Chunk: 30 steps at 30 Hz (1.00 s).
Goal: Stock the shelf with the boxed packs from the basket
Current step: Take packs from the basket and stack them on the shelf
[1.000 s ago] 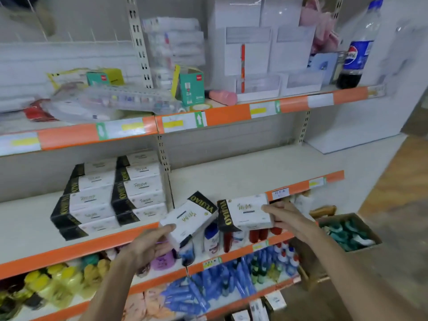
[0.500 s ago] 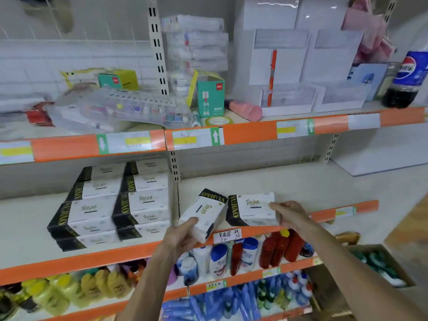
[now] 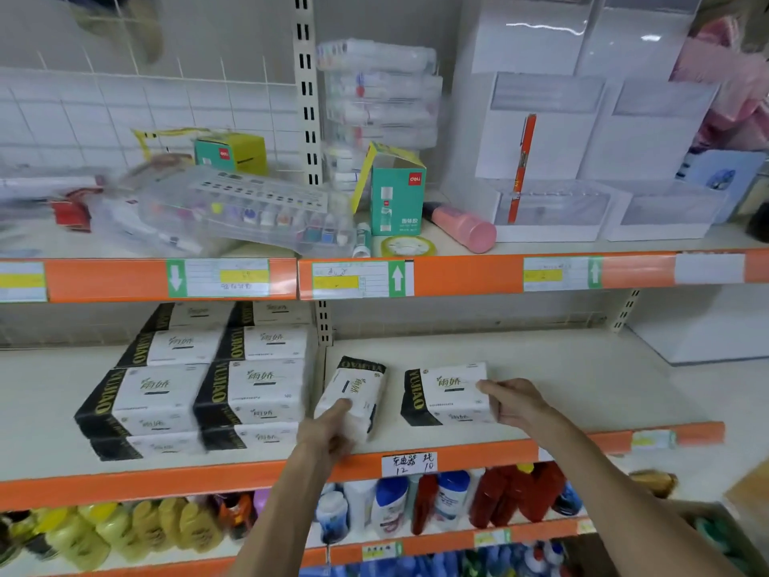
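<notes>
I've got my left hand (image 3: 333, 426) gripping a tilted pack (image 3: 353, 399) and right hand (image 3: 514, 401) gripping a flat pack (image 3: 447, 393), both over the shelf (image 3: 582, 389); I'd square the tilted one w/ the stacked packs (image 3: 199, 389), then let go.

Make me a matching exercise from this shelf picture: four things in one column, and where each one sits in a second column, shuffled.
Things
1. pink bottle
2. teal deli box
3. turned pack
4. front-facing pack

Places
A. held by the right hand
B. lying on its side, top shelf
C. held by the left hand
D. upright with flap open, top shelf

Pairs: 1-B, 2-D, 3-C, 4-A
</notes>
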Each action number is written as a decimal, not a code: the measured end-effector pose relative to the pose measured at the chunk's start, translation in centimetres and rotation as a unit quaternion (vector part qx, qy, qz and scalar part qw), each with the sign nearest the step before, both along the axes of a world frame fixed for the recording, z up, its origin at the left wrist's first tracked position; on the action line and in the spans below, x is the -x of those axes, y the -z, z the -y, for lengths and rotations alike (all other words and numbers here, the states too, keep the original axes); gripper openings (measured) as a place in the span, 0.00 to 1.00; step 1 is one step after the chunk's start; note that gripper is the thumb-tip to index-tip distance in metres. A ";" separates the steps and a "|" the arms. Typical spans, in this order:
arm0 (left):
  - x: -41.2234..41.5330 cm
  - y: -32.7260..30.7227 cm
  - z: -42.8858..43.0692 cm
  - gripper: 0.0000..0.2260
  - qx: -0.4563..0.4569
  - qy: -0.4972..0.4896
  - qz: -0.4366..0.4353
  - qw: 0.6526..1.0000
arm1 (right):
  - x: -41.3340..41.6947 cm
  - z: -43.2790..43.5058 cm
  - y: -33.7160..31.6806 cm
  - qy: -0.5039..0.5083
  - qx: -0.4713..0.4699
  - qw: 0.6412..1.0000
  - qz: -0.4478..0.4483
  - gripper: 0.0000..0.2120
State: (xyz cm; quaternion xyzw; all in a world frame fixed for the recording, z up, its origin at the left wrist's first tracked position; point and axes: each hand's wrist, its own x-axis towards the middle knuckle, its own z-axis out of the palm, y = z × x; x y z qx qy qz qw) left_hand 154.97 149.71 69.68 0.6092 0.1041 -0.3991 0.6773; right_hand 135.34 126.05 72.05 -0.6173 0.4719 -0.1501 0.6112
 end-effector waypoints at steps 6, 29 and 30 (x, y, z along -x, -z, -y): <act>2.0 0.2 3.0 0.18 -0.040 -0.031 0.007 0.999 | -0.2 2.9 0.4 -0.039 -0.007 0.998 -0.038 0.11; 6.1 2.0 5.7 0.27 -0.340 0.320 0.611 0.639 | -0.8 2.8 2.6 -0.206 0.473 0.822 -0.242 0.21; 6.0 2.0 6.1 0.26 -0.322 0.323 0.617 0.642 | -0.8 3.1 2.6 -0.200 0.469 0.825 -0.244 0.21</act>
